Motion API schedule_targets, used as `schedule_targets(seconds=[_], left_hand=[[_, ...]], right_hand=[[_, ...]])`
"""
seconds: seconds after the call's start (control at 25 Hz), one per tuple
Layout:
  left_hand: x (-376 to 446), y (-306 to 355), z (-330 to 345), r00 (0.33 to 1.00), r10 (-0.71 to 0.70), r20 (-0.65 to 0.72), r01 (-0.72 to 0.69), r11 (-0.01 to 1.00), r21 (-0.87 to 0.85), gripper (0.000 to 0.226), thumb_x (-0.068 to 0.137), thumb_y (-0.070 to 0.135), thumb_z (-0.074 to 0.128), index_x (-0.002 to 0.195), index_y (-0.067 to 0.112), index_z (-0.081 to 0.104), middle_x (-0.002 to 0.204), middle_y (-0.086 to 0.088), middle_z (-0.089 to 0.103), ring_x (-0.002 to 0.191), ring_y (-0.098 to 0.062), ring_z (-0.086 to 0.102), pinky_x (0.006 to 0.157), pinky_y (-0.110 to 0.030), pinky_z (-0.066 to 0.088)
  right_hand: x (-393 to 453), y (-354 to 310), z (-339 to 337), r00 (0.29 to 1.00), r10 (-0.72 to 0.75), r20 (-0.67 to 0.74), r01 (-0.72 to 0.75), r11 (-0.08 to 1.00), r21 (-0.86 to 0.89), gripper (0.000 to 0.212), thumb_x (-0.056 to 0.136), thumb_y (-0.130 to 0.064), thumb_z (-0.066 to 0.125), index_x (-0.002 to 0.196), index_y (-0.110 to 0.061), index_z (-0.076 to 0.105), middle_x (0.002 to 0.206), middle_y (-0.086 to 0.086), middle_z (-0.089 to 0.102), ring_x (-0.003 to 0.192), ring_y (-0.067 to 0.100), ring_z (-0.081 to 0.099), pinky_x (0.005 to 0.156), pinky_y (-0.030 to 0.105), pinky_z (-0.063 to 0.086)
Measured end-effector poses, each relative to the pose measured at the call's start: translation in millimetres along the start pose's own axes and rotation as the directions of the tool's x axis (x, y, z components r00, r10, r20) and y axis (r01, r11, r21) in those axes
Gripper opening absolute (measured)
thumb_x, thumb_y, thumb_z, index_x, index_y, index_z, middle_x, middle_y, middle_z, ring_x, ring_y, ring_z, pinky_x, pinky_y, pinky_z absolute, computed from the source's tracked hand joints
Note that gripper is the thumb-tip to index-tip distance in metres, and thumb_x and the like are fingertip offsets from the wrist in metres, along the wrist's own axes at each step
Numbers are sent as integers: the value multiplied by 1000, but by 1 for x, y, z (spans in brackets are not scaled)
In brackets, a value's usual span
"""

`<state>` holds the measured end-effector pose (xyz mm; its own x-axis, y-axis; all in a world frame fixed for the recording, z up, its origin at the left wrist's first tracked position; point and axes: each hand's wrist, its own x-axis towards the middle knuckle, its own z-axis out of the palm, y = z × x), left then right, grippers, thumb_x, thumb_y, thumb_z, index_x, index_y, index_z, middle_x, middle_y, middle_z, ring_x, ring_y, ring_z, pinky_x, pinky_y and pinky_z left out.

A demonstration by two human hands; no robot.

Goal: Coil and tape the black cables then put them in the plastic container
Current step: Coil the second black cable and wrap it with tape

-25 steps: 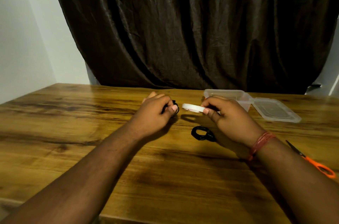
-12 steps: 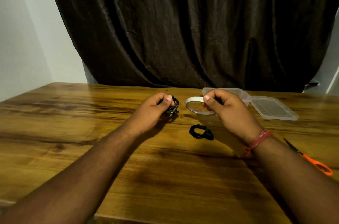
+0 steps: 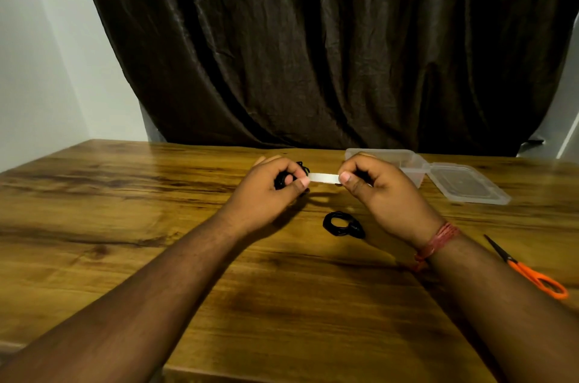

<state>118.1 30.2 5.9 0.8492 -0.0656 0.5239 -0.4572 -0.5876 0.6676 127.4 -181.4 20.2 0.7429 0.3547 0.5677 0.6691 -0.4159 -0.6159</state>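
Left hand (image 3: 269,186) gripping coiled cable (image 3: 283,179), right hand (image 3: 380,191) pinching white tape (image 3: 322,177) between them

The left hand (image 3: 269,185) gripped a coiled black cable (image 3: 286,177) while the right hand (image 3: 376,185) pinched white tape (image 3: 322,177) stretched between them (another coil (image 3: 343,224) lay on the table (image 3: 125,226)).

Left hand (image 3: 269,191) swallows most of the coiled cable (image 3: 289,177), only a few black loops peek past the fingers (image 3: 297,183). Right hand (image 3: 380,191) hides the tape roll, just a white strip (image 3: 322,177) shows btwn the thumbs. Container (image 3: 404,160) partly behind that hand; scissors (image 3: 529,270) blades partly hidden by forearm, desk (image 3: 125,226) cut off at frame edges.
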Motion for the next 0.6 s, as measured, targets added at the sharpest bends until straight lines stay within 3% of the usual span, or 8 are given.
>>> schedule_targets(seconds=[0.2,0.36,0.4,0.48,0.56,0.6], left_hand=[[1,-1,-3,989,-110,98,133,952,-277,6,87,28,70,83,29,66,83,8,63,76,-5,58,68,-19,47],[2,-2,-1,969,-182,164,238,864,-445,9,88,16,68,83,23,68,97,-10,65,96,-33,62,92,-52,50],[2,-2,0,964,-189,186,258,833,-490,12,88,13,67,82,23,68,99,-11,66,98,-34,62,93,-55,49],[3,-4,-1,957,-181,227,282,771,-570,14,89,7,65,82,20,66,95,-8,68,92,-25,65,82,-43,57],[5,-5,-3,963,-166,212,255,816,-519,13,89,8,66,83,20,65,87,0,71,83,-17,67,69,-29,57],[5,-8,-3,963,-178,202,255,843,-474,11,89,12,67,83,21,65,90,-1,71,86,-21,68,73,-32,58]], right_hand=[[1,2,0,1000,4,8,-4,1000,-8,11,96,-17,57,88,-12,64,88,3,61,85,18,56,78,34,45],[1,4,1,1000,9,11,-9,1000,7,12,96,-17,57,87,-14,64,87,2,62,86,19,57,81,39,47],[1,5,1,1000,11,10,-11,1000,7,11,96,-17,57,87,-14,64,87,2,62,86,18,57,81,39,47],[1,7,0,1000,14,9,-14,1000,4,11,96,-18,57,88,-15,64,87,2,62,86,18,57,82,40,47],[1,8,0,1000,19,4,-19,1000,7,11,96,-19,57,87,-16,64,87,1,62,86,18,57,81,39,47],[1,8,0,1000,20,2,-20,1000,7,11,96,-19,57,87,-17,64,87,1,62,86,18,57,81,38,47]])
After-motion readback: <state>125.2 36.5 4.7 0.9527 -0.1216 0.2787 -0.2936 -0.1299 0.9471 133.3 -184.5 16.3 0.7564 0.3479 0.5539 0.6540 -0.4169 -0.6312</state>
